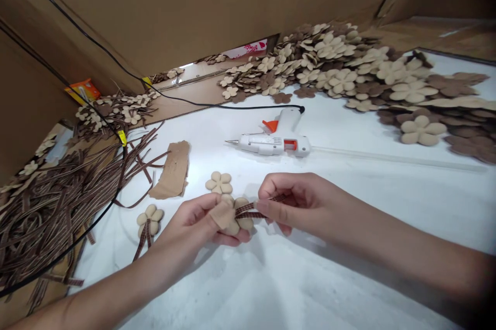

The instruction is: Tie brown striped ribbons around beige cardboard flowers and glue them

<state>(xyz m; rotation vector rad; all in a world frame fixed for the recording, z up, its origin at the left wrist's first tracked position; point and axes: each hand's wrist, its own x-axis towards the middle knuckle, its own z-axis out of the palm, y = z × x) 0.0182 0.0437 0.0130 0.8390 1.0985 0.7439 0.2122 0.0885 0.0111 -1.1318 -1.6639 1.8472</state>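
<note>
Toward the far right corner of the smooth white surface, brown and beige flower cutouts pile in layers. Well in from the left edge, the half-curled left hand and nearly closed right hand grasp, respectively, a padded beige flower with plump petals and a narrow checked ribbon.

Plain beige is being shown by the held flower, and dark brown with fine pale lines by its ribbon. White, broken by an orange trigger, is being displayed by the glue gun. Beige and brown are being mingled in the flower pile; white is being presented by the tabletop.
</note>
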